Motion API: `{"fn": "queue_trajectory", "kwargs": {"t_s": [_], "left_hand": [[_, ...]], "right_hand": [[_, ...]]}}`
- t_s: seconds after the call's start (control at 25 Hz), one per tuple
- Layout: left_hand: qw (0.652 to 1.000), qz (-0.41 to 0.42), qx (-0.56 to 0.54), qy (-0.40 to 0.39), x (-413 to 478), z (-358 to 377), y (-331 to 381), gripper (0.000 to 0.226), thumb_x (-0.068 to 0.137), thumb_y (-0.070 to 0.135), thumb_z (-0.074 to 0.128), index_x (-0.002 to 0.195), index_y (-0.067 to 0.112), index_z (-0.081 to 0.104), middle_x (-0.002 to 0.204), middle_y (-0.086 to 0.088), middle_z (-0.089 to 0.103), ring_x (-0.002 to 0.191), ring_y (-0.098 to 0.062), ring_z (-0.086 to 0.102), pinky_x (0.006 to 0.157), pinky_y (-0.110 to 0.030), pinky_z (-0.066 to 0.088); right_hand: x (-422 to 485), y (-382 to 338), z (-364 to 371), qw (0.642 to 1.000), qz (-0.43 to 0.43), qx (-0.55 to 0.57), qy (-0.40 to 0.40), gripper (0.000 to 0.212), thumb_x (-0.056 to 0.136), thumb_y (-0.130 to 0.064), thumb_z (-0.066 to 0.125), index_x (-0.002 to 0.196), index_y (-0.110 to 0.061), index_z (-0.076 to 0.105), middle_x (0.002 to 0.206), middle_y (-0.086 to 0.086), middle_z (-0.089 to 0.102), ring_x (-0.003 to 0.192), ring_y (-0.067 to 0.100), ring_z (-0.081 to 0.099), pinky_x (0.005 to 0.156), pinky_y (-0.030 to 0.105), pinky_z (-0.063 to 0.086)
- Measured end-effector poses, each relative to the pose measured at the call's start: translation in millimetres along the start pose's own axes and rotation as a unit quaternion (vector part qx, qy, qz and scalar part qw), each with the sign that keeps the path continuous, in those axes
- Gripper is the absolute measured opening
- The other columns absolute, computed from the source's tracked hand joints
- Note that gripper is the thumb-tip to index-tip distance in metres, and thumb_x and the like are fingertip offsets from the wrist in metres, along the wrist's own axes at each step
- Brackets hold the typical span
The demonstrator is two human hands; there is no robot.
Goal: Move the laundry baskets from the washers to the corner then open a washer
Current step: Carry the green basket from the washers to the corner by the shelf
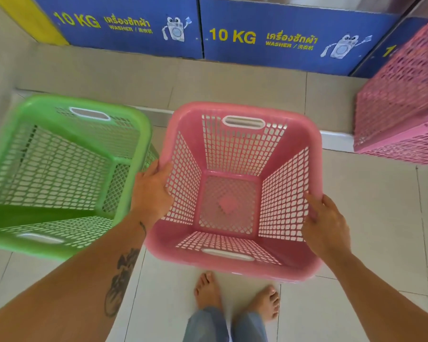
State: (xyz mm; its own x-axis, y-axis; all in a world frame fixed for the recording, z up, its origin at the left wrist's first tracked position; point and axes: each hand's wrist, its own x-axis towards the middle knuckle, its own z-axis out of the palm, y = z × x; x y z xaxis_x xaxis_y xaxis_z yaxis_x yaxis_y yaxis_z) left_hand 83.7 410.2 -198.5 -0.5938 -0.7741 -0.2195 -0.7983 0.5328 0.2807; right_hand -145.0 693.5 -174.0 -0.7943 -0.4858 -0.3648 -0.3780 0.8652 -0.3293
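Both hands grasp the pink basket (235, 191) by its side rims, left hand (151, 187) at 9 o'clock and right hand (325, 224) at 3 o'clock. A green basket (59, 174) sits just beside it at 9 o'clock, and the blue 10 KG washer panels (277, 35) stand at 12 o'clock across the tiled floor (381, 218).

1. You have a pink square plastic laundry basket (235, 191) with lattice walls and white-rimmed handle slots in its near and far sides. It is empty, upright and open toward you, above the tiled floor in front of your feet.
2. Just to its left sits a green plastic lattice laundry basket (59, 174), also empty, tilted slightly, its rim next to the pink one.
3. Beyond both stand the washers, showing blue base panels (282, 38) marked "10 KG WASHER" in yellow.
4. A darker pink perforated plastic basket (403, 102) stands at the far right, close to the washer bases.
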Motion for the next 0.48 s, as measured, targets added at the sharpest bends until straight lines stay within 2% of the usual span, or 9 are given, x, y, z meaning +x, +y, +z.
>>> {"fn": "queue_trajectory", "kwargs": {"t_s": [0.12,0.2,0.32,0.4,0.44,0.48], "left_hand": [[0.999,-0.033,-0.006,-0.016,-5,-1,1,0.065,0.083,0.009,0.051,0.144,0.029,0.041,0.150,-0.006,0.034,0.120,-0.033,0.045,0.104,-0.042,0.037],[0.997,-0.050,-0.019,-0.049,-11,-8,5,0.061,0.085,0.015,0.050,0.143,0.031,0.042,0.146,-0.005,0.037,0.119,-0.031,0.047,0.102,-0.042,0.042],[0.991,-0.077,-0.051,-0.101,-20,-29,15,0.050,0.082,0.015,0.052,0.131,0.027,0.055,0.128,-0.002,0.049,0.094,-0.021,0.059,0.078,-0.033,0.056],[0.988,-0.094,-0.070,-0.102,-25,-52,34,0.039,0.081,0.011,0.051,0.117,0.019,0.063,0.121,-0.003,0.055,0.076,-0.016,0.061,0.058,-0.028,0.055],[0.987,-0.098,-0.092,-0.093,-26,-68,50,0.036,0.082,0.008,0.051,0.114,0.017,0.064,0.121,-0.003,0.056,0.072,-0.013,0.060,0.051,-0.023,0.049],[0.984,-0.096,-0.120,-0.088,-27,-84,69,0.037,0.083,0.006,0.051,0.116,0.016,0.064,0.122,-0.003,0.056,0.072,-0.012,0.061,0.050,-0.020,0.046]], "right_hand": [[-3,-2,1,0.999,0.006,-0.009,-0.032,0.060,0.082,-0.007,0.049,0.138,-0.028,0.046,0.131,0.005,0.049,0.102,0.034,0.059,0.079,0.048,0.055],[-6,-3,-7,0.997,0.023,-0.009,-0.074,0.057,0.082,-0.010,0.050,0.135,-0.031,0.048,0.129,0.006,0.052,0.107,0.033,0.058,0.083,0.043,0.051],[-15,-9,-34,0.993,0.034,0.024,-0.112,0.050,0.080,-0.010,0.052,0.126,-0.031,0.054,0.128,0.005,0.057,0.100,0.026,0.057,0.081,0.035,0.047],[-19,-14,-60,0.993,0.034,0.026,-0.107,0.058,0.081,-0.015,0.054,0.137,-0.029,0.046,0.144,0.004,0.047,0.117,0.026,0.053,0.097,0.041,0.044],[-20,-17,-78,0.994,0.032,0.028,-0.097,0.063,0.082,-0.018,0.054,0.142,-0.030,0.041,0.151,0.002,0.040,0.126,0.026,0.049,0.106,0.044,0.039],[-22,-19,-97,0.995,0.028,0.036,-0.087,0.065,0.083,-0.019,0.055,0.145,-0.031,0.038,0.154,0.001,0.036,0.130,0.026,0.046,0.110,0.045,0.036]]}}
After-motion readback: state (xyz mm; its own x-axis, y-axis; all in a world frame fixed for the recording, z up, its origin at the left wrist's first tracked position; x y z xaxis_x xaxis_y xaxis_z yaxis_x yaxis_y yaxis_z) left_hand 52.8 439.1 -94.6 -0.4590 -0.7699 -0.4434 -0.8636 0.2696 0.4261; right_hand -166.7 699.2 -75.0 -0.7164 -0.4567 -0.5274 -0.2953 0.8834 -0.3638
